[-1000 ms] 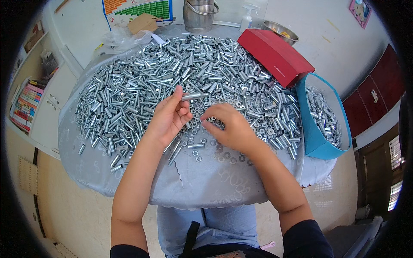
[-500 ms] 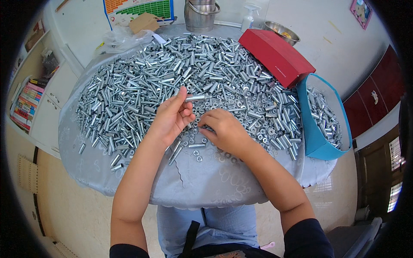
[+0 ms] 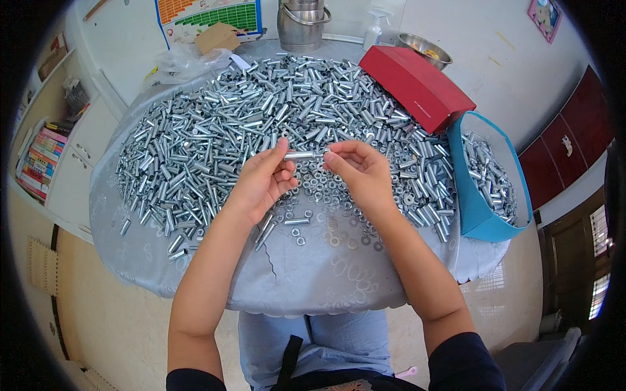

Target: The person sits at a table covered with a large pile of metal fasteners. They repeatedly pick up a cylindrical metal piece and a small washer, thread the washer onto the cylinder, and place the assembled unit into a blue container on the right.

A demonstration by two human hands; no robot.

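The left hand [image 3: 263, 177] pinched one end of a metal tube [image 3: 300, 156] between thumb and forefinger, its other fingers loosely curled. The right hand [image 3: 364, 176], facing it, had thumb and fingertips closed on a small silver piece [image 3: 327, 151] at the tube's right end; whether this was a nut or a washer was too small to tell. The tube lay level between both hands, above the heap.

Toward the body from the hands, a stretch of tablecloth [image 3: 306, 287] ran down to the table's scalloped near edge. Left of and beyond the left hand, loose tubes [image 3: 182, 150] crowded together; just below the gap between the hands lay scattered nuts [image 3: 319, 189]. Well right of the right hand, the wall of a blue fabric bin [image 3: 489, 225] bounded the heap, and beyond that hand, a red box [image 3: 417, 88] leaned along its edge.

Small pale print marked the box's near side. Far beyond the left hand, a wall chart [image 3: 212, 19] carried coloured rows of print.

The tubes were smooth, shiny cylinders, the nuts small rings, the cloth silvery grey with a pattern of rings.
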